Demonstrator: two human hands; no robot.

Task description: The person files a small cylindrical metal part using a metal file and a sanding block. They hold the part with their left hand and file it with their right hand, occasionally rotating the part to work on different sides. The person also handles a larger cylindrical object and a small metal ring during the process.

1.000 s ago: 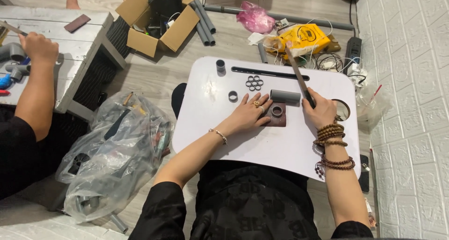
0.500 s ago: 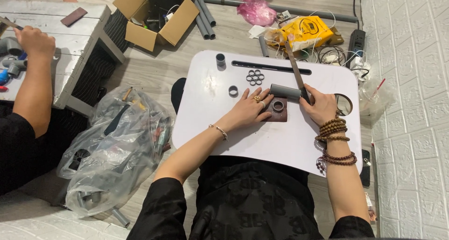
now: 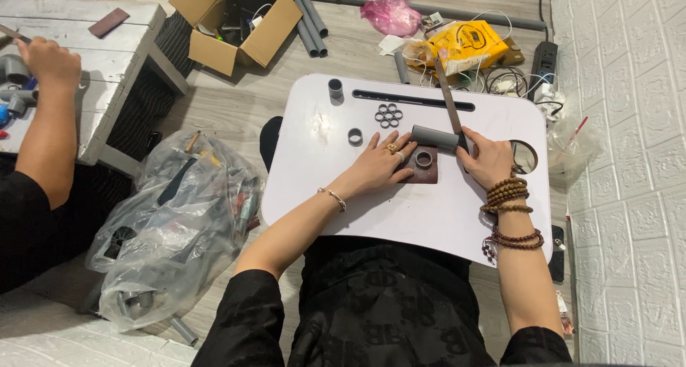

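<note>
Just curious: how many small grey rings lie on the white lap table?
9: seven in a cluster near the top, one loose ring left of the left hand, one ring on the brown pad. Hands may hide others.

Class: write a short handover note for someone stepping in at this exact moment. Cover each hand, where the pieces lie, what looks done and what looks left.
Left hand: flat on the brown sanding sheet, beside the grey ring lying on it.
Right hand: grips the long file, by the grey pipe piece.
Done: cluster of rings and a loose ring lie on the white lap table.
Left: apparently the ring on the sheet.
</note>
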